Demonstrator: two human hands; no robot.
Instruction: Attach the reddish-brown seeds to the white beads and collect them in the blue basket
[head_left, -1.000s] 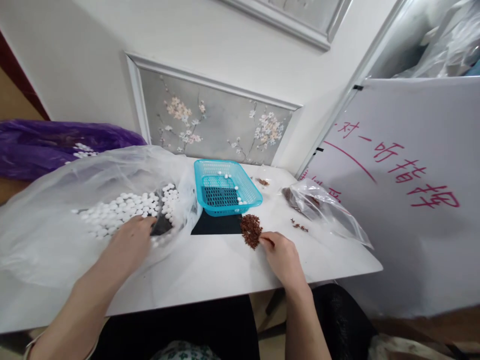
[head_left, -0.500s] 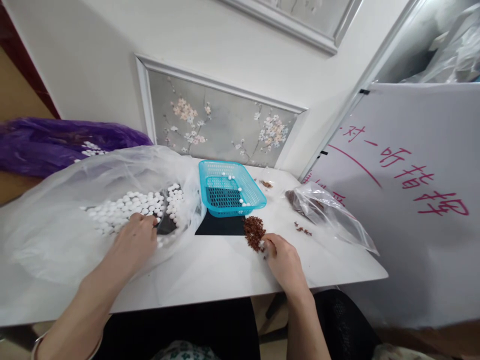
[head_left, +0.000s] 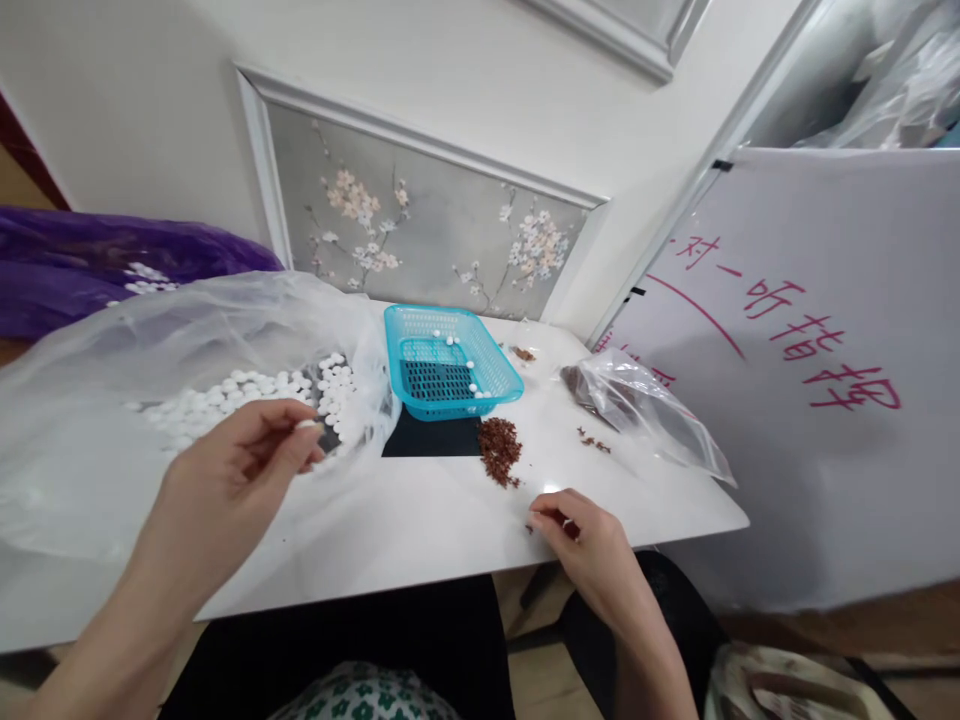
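My left hand point(head_left: 240, 465) is raised in front of the clear plastic bag, pinching a small white ball point(head_left: 306, 425) between thumb and fingertips. Many more white balls point(head_left: 217, 398) lie inside that plastic bag point(head_left: 172, 330). Over the table's front part, my right hand point(head_left: 581, 535) is closed in a pinch on a small dark brown piece point(head_left: 530, 528), too small to make out fully. Beyond it lies a heap of small reddish-brown pieces point(head_left: 500, 450). Behind the heap stands a blue plastic basket point(head_left: 456, 410) with several white balls in it.
A black mat point(head_left: 427, 438) lies under the basket on the white table point(head_left: 367, 530). To the right are a clear bag of brown pieces point(head_left: 622, 395) and a few loose ones point(head_left: 594, 441). A purple bag point(head_left: 135, 250) is at the far left. A whiteboard point(head_left: 810, 480) stands on the right.
My left hand has lifted out of the bag's ball pile with a white ball. My right hand has drawn back from the brown heap toward the table's front edge with a small piece.
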